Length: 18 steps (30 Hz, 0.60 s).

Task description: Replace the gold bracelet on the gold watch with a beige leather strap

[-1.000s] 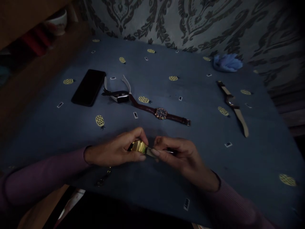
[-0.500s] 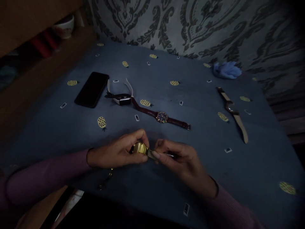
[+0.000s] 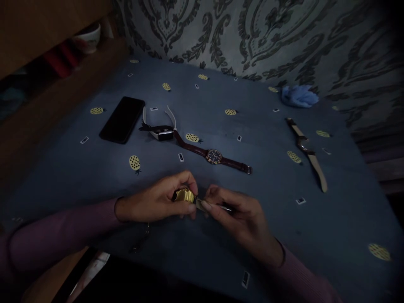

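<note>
My left hand (image 3: 160,198) is closed around a gold watch (image 3: 184,195), with the thumb and fingers on its case. In my right hand (image 3: 236,210) a slim metal tool (image 3: 226,207) is pinched between thumb and fingers. Its flat, pale tip end meets the right edge of the watch; whether it is a blade cannot be made out. Below my left wrist hangs or lies a thin gold-coloured band (image 3: 147,229), dim in the shadow. Beyond my hands a watch with a brown leather strap (image 3: 214,156) lies face up.
A black phone (image 3: 122,120) lies at the left, beside a smartwatch with a white band (image 3: 165,134). To the right are a watch with a beige strap (image 3: 306,145) and a crumpled blue cloth or glove (image 3: 299,96). The blue tablecloth (image 3: 265,168) ends at the patterned wall.
The gold watch has tilted slightly in my left hand, and the tool in my right hand has shifted a little. The view has moved slightly; the things on the table stay put.
</note>
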{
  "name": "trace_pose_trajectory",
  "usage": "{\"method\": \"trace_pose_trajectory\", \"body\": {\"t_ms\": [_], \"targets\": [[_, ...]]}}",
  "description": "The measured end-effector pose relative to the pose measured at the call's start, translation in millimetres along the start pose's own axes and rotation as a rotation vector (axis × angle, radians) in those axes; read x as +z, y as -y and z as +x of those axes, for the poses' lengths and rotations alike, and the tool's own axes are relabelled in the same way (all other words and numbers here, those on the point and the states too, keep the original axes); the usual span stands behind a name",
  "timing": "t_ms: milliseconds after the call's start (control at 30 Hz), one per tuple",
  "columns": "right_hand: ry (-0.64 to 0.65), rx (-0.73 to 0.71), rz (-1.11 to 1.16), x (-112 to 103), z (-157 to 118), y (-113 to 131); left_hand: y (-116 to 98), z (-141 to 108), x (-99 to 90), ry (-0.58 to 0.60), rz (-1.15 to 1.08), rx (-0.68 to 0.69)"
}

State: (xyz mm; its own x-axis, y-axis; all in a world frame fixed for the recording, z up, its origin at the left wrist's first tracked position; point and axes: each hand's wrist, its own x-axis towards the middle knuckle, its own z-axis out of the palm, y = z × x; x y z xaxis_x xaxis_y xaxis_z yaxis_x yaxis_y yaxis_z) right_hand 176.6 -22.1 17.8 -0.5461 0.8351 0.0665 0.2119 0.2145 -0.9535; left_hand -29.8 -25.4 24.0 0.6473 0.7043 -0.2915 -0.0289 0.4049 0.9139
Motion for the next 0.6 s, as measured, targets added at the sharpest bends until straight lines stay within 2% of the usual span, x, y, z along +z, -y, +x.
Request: {"method": "trace_pose_trajectory", "body": {"t_ms": [200, 400, 467, 500, 600], "targets": [[-0.015, -0.058, 0.039, -1, 2, 2, 2, -1, 0.6, -0.033, -0.033, 0.011], [0.059, -0.017, 0.072, -2, 4, 4, 2, 1, 0.4, -0.065, -0.018, -0.003], [0.112, -0.028, 0.069, 2, 4, 5, 1, 3, -2.7, -0.112, -0.037, 0.037], [0.206, -0.025, 0.047, 5, 3, 5, 1, 5, -4.8, -0.145, -0.052, 0.069], [0.178, -0.033, -0.006, 8, 0, 4, 1, 8, -11.8, -0.213, -0.082, 0.141]]}}
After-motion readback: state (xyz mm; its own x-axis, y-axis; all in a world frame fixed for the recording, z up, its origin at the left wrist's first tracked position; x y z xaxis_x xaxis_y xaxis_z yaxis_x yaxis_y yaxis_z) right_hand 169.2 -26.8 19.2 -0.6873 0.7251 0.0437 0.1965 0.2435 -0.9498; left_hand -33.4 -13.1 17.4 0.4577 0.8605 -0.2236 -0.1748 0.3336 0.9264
